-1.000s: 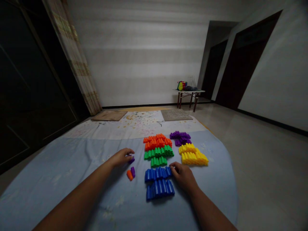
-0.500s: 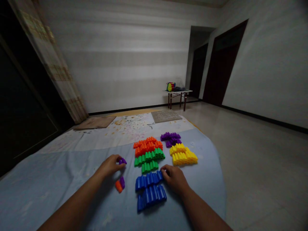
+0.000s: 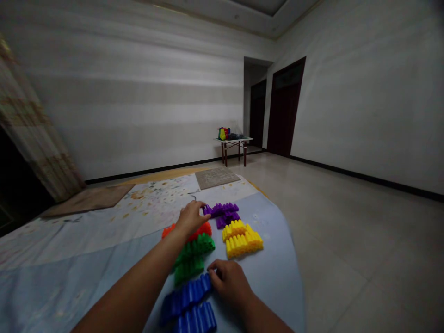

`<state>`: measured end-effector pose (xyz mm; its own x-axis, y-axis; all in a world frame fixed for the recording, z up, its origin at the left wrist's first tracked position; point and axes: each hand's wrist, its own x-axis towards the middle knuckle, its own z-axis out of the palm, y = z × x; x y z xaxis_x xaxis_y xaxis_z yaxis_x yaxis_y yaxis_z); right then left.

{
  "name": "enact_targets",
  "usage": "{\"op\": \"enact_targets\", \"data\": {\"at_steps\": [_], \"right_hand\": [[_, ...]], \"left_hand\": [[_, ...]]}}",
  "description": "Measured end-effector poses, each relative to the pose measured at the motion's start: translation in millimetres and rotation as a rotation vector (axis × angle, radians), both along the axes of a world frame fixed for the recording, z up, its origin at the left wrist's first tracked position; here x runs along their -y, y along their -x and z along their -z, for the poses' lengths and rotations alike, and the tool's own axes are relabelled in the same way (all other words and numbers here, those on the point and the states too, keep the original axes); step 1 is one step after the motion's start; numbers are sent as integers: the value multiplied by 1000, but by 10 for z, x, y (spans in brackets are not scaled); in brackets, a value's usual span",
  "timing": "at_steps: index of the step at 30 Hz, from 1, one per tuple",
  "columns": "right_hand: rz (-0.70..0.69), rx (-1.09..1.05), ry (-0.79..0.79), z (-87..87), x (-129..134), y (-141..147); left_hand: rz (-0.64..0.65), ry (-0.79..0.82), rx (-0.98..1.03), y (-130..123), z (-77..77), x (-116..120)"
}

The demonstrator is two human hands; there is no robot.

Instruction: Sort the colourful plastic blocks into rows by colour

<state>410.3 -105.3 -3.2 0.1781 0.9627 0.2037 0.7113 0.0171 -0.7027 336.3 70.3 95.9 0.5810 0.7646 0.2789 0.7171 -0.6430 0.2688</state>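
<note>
- Cloth-covered surface (image 3: 277,259), under both grips: soft, so joined rows may rock if pressed
- Blue blocks (image 3: 197,318), at the right grip's (image 3: 231,282) fingertips: likely light, stiff, a bit slick; steady by the row's end, as these curled fingers do, though whether they pinch it I cannot tell
- Yellow blocks (image 3: 244,244), between the grips, to the right: rigid-looking; best taken across the ribs
- Purple blocks (image 3: 227,210), at the left grip's (image 3: 190,218) fingertips: thumb and fingers slightly parted round the near end, firm hold unclear; pinch the sides lightly, as a hard push could skew the row
</note>
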Motion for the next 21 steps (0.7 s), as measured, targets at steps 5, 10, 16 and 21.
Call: {"op": "enact_targets", "data": {"at_steps": [5, 10, 16, 21], "right_hand": [[10, -6, 0, 48, -48, 3], [3, 7, 59, 72, -86, 4], [-2, -16, 79, 69, -92, 5], [-5, -20, 34, 74, -74, -1]], "left_hand": [[31, -31, -34, -659, 41, -85], [42, -31, -86, -1006, 141, -205], [23, 8, -142, -1087, 288, -282], [-5, 20, -33, -1008, 287, -289]]}}
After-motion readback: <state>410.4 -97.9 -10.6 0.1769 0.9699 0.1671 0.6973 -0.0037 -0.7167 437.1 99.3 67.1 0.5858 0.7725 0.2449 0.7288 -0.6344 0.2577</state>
